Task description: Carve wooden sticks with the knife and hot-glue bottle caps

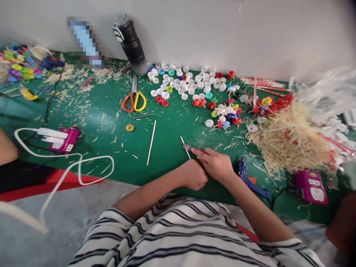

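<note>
A craft workshop, by the look of it: the green desk is strewn with wood shavings, bottle caps, scissors, heaped wood strands and a glue gun, with a knife in hand.

A flat green counter runs along a plain pale-grey wall.
Below lies a mottled grey floor; light leaves a pale sheen on the counter's left side.
</note>
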{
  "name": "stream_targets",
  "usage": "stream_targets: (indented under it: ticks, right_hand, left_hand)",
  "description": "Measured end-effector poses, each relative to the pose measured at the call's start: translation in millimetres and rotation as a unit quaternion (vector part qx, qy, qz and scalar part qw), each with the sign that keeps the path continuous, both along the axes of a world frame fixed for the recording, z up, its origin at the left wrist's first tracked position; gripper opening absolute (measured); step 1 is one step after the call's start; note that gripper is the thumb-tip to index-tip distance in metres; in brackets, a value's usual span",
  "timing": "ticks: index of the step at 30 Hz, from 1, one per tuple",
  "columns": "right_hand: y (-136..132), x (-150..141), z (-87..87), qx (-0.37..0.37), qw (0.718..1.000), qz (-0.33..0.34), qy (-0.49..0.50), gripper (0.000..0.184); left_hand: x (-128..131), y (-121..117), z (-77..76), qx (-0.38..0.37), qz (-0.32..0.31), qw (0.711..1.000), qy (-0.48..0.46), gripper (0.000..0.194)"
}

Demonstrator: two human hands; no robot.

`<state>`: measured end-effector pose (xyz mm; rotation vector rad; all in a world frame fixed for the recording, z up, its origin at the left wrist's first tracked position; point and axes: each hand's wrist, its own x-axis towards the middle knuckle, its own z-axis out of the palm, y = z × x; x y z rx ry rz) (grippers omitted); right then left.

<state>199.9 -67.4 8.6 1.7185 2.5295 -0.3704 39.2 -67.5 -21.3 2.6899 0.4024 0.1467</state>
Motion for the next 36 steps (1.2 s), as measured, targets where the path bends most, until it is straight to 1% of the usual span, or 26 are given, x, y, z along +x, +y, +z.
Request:
stream_targets:
  ticks: [3,10,16,25,32,36]
  right_hand:
    - [3.3,0.1,0.7,0.005,1.0,-0.003,0.009,0.046]
    - [9.8,6.2,-0.8,0.003,0.999,0.029,0.015,0.046]
    - [9.4,6.9,0.9,0.002,0.999,0.033,0.016,0.045]
    - [5.8,7.0,-3.6,0.018,0.999,0.035,0.036,0.044]
    - [6.4,4.3,-2.6,0.018,0.999,0.019,0.024,0.045]
    - [12.1,5.0,-2.1,0.003,0.999,0.034,0.017,0.045]
  left_hand:
    - [-0.4,-0.1,1.6,-0.004,0.004,1.0,0.006,0.024]
    - [-0.5,0.1,5.7,-0.012,0.004,1.0,0.015,0.024]
    - [-0.4,-0.6,3.6,-0.007,0.0,1.0,0.013,0.025]
    - [-1.3,-2.3,-4.4,0.015,-0.001,1.0,-0.016,0.021]
    - [-0.4,-1.3,-2.7,0.005,-0.007,1.0,-0.012,0.021]
    - [-1.0,-1.6,-1.1,0.002,-0.004,1.0,-0.004,0.021]
